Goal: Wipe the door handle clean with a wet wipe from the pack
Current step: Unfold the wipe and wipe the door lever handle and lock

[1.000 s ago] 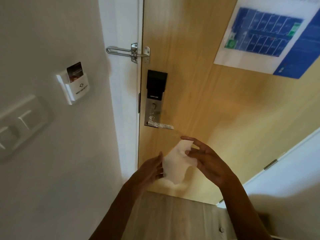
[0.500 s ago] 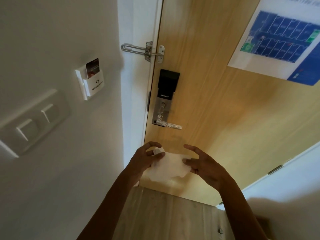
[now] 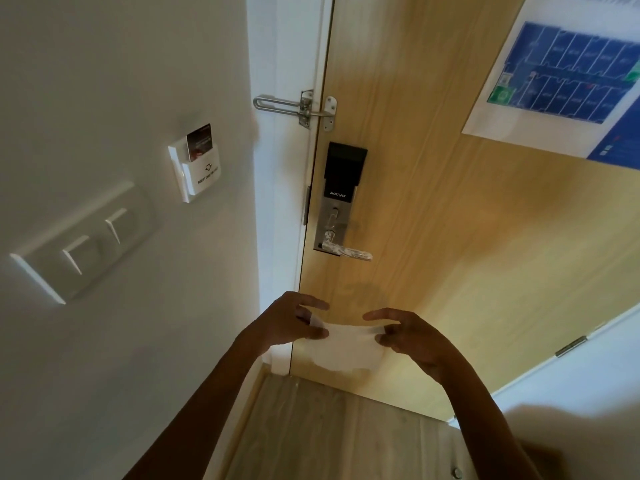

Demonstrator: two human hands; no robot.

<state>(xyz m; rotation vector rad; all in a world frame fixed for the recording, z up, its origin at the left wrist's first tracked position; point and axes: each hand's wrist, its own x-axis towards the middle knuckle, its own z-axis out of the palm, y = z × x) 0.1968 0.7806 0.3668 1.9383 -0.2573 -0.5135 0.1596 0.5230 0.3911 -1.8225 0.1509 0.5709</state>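
A white wet wipe is stretched flat between my two hands, below the lock. My left hand pinches its left edge and my right hand pinches its right edge. The silver lever door handle juts to the right from the metal plate of a black smart lock on the wooden door. Both hands hang well below the handle and touch neither it nor the door. The wipe pack is not in view.
A metal swing-bar latch spans the white door frame above the lock. On the left wall sit a key card holder and a double light switch. A blue floor plan hangs on the door at the upper right.
The wipe, crumpled and hanging a second ago, is now spread out wide between both hands. My view has shifted so the door and lock sit further right.
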